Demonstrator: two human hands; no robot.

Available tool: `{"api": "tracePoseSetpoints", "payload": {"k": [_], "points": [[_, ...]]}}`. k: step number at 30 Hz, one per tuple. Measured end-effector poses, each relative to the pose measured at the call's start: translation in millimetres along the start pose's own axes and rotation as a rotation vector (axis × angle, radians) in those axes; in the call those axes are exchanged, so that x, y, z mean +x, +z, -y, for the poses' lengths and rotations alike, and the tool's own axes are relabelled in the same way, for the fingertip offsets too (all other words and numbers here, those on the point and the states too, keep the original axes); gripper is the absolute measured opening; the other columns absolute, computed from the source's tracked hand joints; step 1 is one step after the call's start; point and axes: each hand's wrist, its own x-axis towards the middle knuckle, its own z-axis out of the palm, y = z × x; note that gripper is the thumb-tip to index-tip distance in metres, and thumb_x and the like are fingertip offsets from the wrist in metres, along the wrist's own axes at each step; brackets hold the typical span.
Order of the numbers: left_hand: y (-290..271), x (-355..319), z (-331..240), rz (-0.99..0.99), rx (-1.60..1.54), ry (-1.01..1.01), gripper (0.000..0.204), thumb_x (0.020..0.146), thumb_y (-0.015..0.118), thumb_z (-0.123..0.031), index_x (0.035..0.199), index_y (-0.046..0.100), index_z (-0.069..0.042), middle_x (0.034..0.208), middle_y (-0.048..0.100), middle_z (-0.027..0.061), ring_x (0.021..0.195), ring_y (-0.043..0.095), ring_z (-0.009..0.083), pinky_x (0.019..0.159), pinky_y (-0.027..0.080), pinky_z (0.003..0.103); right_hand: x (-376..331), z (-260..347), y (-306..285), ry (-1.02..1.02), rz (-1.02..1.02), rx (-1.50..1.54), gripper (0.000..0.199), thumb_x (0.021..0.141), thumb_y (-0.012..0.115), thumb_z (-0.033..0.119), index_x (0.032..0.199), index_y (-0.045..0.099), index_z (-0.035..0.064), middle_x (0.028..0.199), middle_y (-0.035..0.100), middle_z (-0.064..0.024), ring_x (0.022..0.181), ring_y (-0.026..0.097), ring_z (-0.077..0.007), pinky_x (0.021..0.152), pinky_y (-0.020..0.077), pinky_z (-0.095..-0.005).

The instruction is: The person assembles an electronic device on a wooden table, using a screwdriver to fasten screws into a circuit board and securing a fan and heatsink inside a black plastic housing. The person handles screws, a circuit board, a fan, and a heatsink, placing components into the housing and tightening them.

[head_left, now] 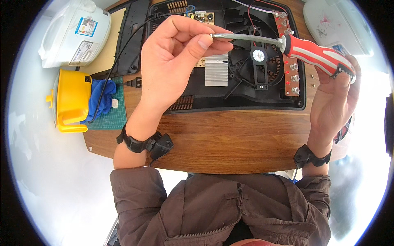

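Level above the table is a screwdriver (314, 53) with a red and white striped handle and a long metal shaft. My right hand (334, 96) holds the butt of its handle, palm up. At the other end, the thumb and fingers of my left hand (162, 71) are closed on the shaft's tip. Something small and metallic shows there; whether it is a screw I cannot make out. Beneath both hands lies an opened black appliance housing (193, 92). Inside are a fan (259, 56), a finned heat sink (216, 71), a circuit board (201, 17) partly hidden by my left hand, and a brown strip board (290, 61).
Small screws (313, 80) lie beside the housing on the wooden table (221, 135). At left are a yellow pot (74, 96), a blue cloth (100, 96), a green cutting mat (117, 112), a black plug (134, 83) and a white appliance (78, 33). Another white container (340, 24) stands far right.
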Motion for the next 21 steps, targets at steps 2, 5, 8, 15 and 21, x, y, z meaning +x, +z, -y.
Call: {"api": "tracePoseSetpoints", "payload": {"k": [2, 5, 8, 15, 21], "points": [[-5.1, 1.4, -0.7, 0.009, 0.077, 0.027, 0.01, 0.109, 0.058, -0.006, 0.115, 0.061, 0.001, 0.12, 0.074, 0.0195, 0.106, 0.077, 0.0285, 0.097, 0.063, 0.044, 0.8, -0.2, 1.3, 0.004, 0.008, -0.02, 0.06, 0.099, 0.079, 0.028, 0.142, 0.049, -0.001, 0.125, 0.067, -0.0181, 0.119, 0.07, -0.0281, 0.1, 0.0625, -0.0438], [-10.5, 3.9, -7.7, 0.02, 0.204, 0.042, 0.01, 0.108, 0.06, -0.005, 0.115, 0.062, 0.001, 0.119, 0.074, 0.0187, 0.106, 0.077, 0.028, 0.097, 0.063, 0.042, 3.8, -1.0, 4.7, -0.034, 0.02, -0.035, 0.062, 0.098, 0.08, 0.03, 0.141, 0.049, -0.0025, 0.123, 0.067, -0.0185, 0.117, 0.07, -0.0271, 0.099, 0.0631, -0.043], [-15.8, 6.9, -15.6, 0.031, 0.269, 0.058, 0.011, 0.107, 0.061, -0.003, 0.116, 0.062, 0.001, 0.119, 0.074, 0.0178, 0.106, 0.077, 0.028, 0.097, 0.063, 0.04, 7.2, 1.4, 12.7, -0.06, 0.036, 0.029, 0.063, 0.097, 0.081, 0.031, 0.139, 0.05, -0.0036, 0.123, 0.068, -0.0187, 0.116, 0.07, -0.026, 0.098, 0.0634, -0.0422], [-32.1, 4.8, -27.3, -0.007, 0.659, -0.01, 0.012, 0.103, 0.067, -0.001, 0.115, 0.07, 0.002, 0.116, 0.075, 0.01, 0.101, 0.073, 0.0165, 0.095, 0.058, 0.031, 29.8, 17.3, 29.1, -0.139, 0.241, -0.178, 0.058, 0.103, 0.072, 0.032, 0.141, 0.049, -0.0055, 0.128, 0.065, -0.0216, 0.121, 0.068, -0.0304, 0.104, 0.0594, -0.0474], [-44.6, 4.5, -18.5, 0.169, 1.002, 0.084, 0.012, 0.087, 0.076, 0.004, 0.099, 0.074, 0.001, 0.107, 0.075, 0.0067, 0.102, 0.071, 0.0185, 0.091, 0.055, 0.029, 54.5, 24.7, 63.8, -0.093, 0.438, -0.309, 0.055, 0.089, 0.085, 0.008, 0.135, 0.057, -0.0051, 0.126, 0.068, -0.0137, 0.114, 0.07, -0.0224, 0.094, 0.0625, -0.0344]]}}
